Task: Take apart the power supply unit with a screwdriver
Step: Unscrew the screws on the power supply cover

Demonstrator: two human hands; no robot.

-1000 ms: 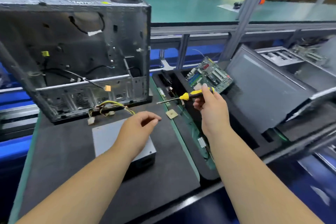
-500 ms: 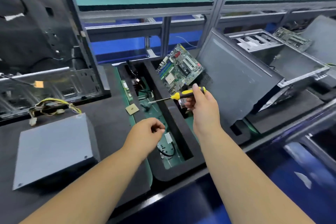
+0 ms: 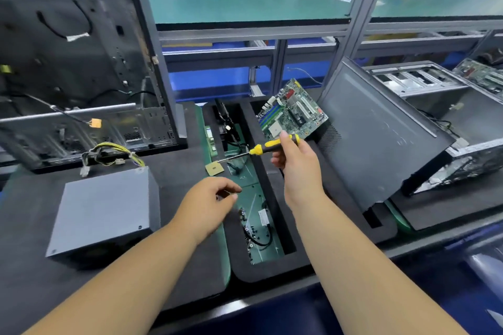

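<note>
- Left hand (image 3: 209, 200): raised over the near edge of the dark foam mat (image 3: 187, 171), thumb and forefinger drawn together, remaining fingers curled. Whether a small item sits in the pinch cannot be told.
- Grey rectangular metal power supply unit (image 3: 106, 207): lies flat on the mat to the left of that hand, apart from both hands. Yellow and black cable bundle (image 3: 109, 156) trails from its far side.
- Right hand (image 3: 296, 163): grips the yellow-and-black-handled screwdriver (image 3: 261, 148), held in the air, shaft pointing left over the black foam tray (image 3: 275, 198).
- Small tan square chip (image 3: 214, 168): at the tray's left edge, just beside the screwdriver tip.
- Green circuit board (image 3: 292, 111): propped beyond the right hand.
- Open grey metal computer case (image 3: 81, 62): standing at far left.
</note>
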